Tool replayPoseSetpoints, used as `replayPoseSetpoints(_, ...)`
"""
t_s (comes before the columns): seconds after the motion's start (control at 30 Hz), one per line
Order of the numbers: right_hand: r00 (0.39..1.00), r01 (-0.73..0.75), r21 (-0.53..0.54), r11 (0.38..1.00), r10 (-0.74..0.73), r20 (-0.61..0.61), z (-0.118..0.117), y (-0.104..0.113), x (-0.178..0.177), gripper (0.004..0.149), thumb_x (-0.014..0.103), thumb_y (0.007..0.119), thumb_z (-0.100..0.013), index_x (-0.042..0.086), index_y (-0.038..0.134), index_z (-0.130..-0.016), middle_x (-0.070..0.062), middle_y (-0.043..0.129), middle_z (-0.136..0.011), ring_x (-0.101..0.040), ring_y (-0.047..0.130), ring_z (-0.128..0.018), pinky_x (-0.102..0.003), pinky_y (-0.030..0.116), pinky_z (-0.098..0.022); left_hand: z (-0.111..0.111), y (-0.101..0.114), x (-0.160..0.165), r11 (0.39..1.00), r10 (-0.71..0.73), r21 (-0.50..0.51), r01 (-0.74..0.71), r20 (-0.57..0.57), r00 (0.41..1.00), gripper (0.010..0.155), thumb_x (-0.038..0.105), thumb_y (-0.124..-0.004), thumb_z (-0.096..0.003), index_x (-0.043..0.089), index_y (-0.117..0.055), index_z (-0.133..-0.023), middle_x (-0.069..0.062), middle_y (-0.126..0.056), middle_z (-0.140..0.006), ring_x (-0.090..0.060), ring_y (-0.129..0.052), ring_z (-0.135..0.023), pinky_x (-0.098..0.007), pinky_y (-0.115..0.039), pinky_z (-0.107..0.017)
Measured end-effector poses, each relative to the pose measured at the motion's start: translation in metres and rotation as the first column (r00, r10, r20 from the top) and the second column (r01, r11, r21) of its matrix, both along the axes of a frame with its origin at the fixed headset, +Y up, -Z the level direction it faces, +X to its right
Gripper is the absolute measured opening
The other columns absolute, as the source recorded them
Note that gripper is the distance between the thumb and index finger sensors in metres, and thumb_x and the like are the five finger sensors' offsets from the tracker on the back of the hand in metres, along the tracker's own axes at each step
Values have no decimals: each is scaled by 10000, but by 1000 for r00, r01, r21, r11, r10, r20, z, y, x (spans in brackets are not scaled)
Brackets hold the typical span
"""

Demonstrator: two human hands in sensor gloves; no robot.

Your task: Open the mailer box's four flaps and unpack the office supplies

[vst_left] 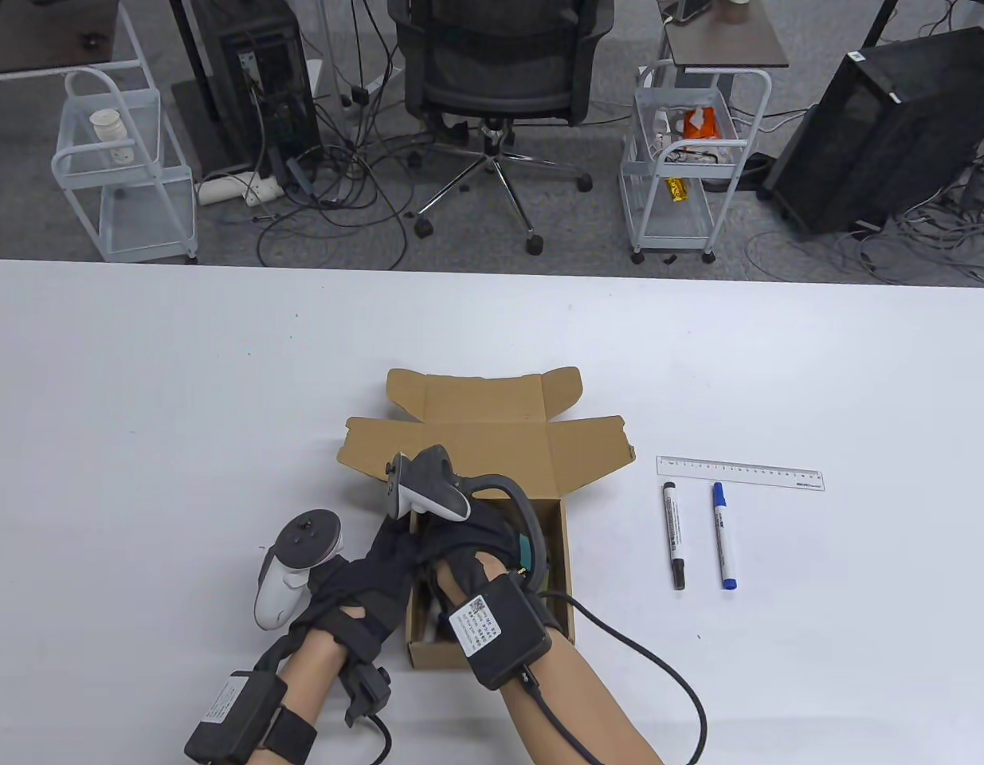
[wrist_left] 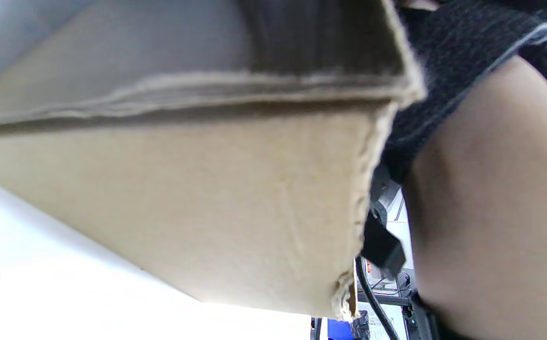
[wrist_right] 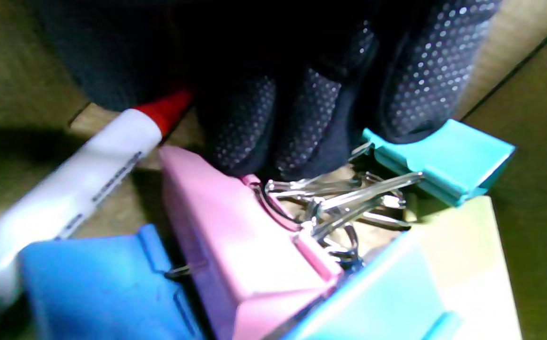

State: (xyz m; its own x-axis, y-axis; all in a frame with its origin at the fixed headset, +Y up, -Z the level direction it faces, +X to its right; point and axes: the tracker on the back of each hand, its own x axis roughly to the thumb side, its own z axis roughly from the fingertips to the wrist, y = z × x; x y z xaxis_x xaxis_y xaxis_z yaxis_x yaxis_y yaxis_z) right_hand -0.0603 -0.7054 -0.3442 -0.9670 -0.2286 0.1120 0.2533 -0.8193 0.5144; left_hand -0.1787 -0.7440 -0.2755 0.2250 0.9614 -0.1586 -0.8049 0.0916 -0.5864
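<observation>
Mailer box (vst_left: 492,446) (flaps open): right hand (vst_left: 468,534) reaches inside, grasp unclear; left hand (vst_left: 364,582) steadies it.

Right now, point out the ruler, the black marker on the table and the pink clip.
ruler (vst_left: 739,472), table view, middle of the clear strip.
black marker (vst_left: 673,535), table view, white barrel.
pink clip (wrist_right: 235,236), right wrist view, its flat side.

Both forearms come in from the near edge, crossing close together. Left hand (vst_left: 364,582) lies angled up and to the right, its fingers hidden under the right hand (vst_left: 468,542) — grip not determinable. Right hand points downward, gloved fingertips (wrist_right: 302,123) bunched together, tracker uppermost.
</observation>
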Motion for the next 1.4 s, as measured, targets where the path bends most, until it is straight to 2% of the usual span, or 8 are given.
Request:
replayPoseSetpoints(0.27,994,57,-16,998,-55,96,2,-1,2,568,518,858,-525,97,831,-907,0,1035,-706,-262,1031,-639,-531,876,-553,1,0,-1,1000,2,-1,-2,-8,1000,807,513,-397,-585,112,68,-1109,-290,59,-1191,-546,-41,-1111,-636,-336,-796)
replayPoseSetpoints(0.5,987,56,22,998,-59,150,4,-2,6,545,538,860,-520,136,833,-886,30,1038,-680,-234,1033,-626,-522,873,-564,1,0,0,1000,-2,-1,2,-10,1000,806,514,-391,-585,113,73,-1107,-289,63,-1190,-546,-36,-1110,-635,-329,-795)
replayPoseSetpoints(0.67,958,141,39,989,-146,247,5,-3,11,518,475,903,-533,101,833,-884,0,1034,-670,-275,1010,-621,-555,841,-584,1,-1,-1,1000,6,-6,-6,-19,1000,802,511,-379,-581,109,66,-1113,-288,61,-1193,-541,-37,-1113,-634,-331,-795)
replayPoseSetpoints(0.87,907,273,48,961,-274,320,7,-3,22,537,474,901,-529,91,823,-898,-1,1020,-669,-267,988,-637,-559,809,-599,1,0,0,1000,-8,-5,8,-16,1000,812,521,-388,-584,106,68,-1113,-287,57,-1197,-540,-38,-1114,-631,-331,-799)
replayPoseSetpoints(0.97,879,346,25,938,-333,341,8,-1,26,518,454,872,-547,111,796,-928,-5,1003,-720,-281,973,-700,-540,790,-615,1,3,0,999,-46,5,46,-8,999,822,524,-396,-592,93,78,-1107,-300,49,-1195,-557,-48,-1110,-645,-335,-793)
replayPoseSetpoints(1.1,859,396,45,917,-387,334,13,11,28,476,408,864,-559,131,791,-939,-30,1032,-796,-287,1023,-731,-575,822,-600,0,3,0,999,-42,5,42,-7,999,813,521,-394,-591,100,66,-1113,-301,49,-1195,-558,-47,-1109,-645,-334,-792)
replayPoseSetpoints(1.2,858,400,58,915,-396,328,15,12,32,473,407,865,-555,133,794,-934,-42,1035,-815,-292,1033,-740,-571,830,-600,1,3,3,999,-49,11,49,1,999,809,518,-390,-590,101,62,-1115,-302,48,-1195,-562,-38,-1105,-646,-322,-789)
replayPoseSetpoints(1.4,812,479,75,875,-474,341,19,18,43,466,391,872,-552,136,788,-933,-49,1026,-830,-294,1029,-744,-571,827,-601,2,4,7,998,-57,16,56,13,998,802,513,-382,-590,102,63,-1115,-304,48,-1194,-568,-33,-1100,-647,-305,-784)
